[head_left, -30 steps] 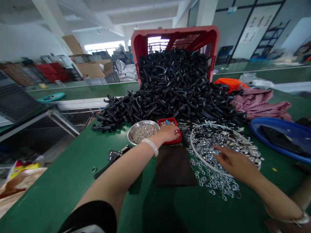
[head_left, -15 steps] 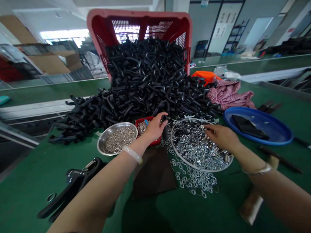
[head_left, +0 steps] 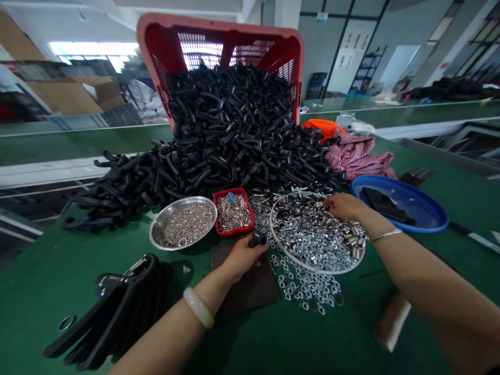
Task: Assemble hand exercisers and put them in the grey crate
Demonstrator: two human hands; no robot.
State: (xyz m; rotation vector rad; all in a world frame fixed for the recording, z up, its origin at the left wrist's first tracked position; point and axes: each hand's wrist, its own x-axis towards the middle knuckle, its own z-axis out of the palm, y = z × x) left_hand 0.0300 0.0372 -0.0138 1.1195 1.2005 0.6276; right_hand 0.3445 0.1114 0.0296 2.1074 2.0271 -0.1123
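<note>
Over the dark square pad (head_left: 253, 286), my left hand (head_left: 242, 256) is closed around a black handle piece (head_left: 258, 240). My right hand (head_left: 344, 207) has its fingers pinched at the upper right part of the round tray of metal parts (head_left: 316, 239); whatever lies between the fingertips is too small to name. Nuts and rings (head_left: 308, 286) are spread in front of the tray. A red box of small pins (head_left: 234, 213) and a steel bowl of small metal pieces (head_left: 187, 224) stand left of the tray.
Behind is a heap of black handles (head_left: 234, 130) spilling from a red crate (head_left: 219, 23). Assembled black pieces (head_left: 117, 307) lie at the front left. To the right are a blue tray (head_left: 425, 219), a checked cloth (head_left: 359, 156) and a wooden-handled tool (head_left: 392, 320).
My left hand has come down and nearer from the heap's edge with a black handle piece, uncovering the red box. My right hand remains at the tray. The whole view has shifted slightly.
</note>
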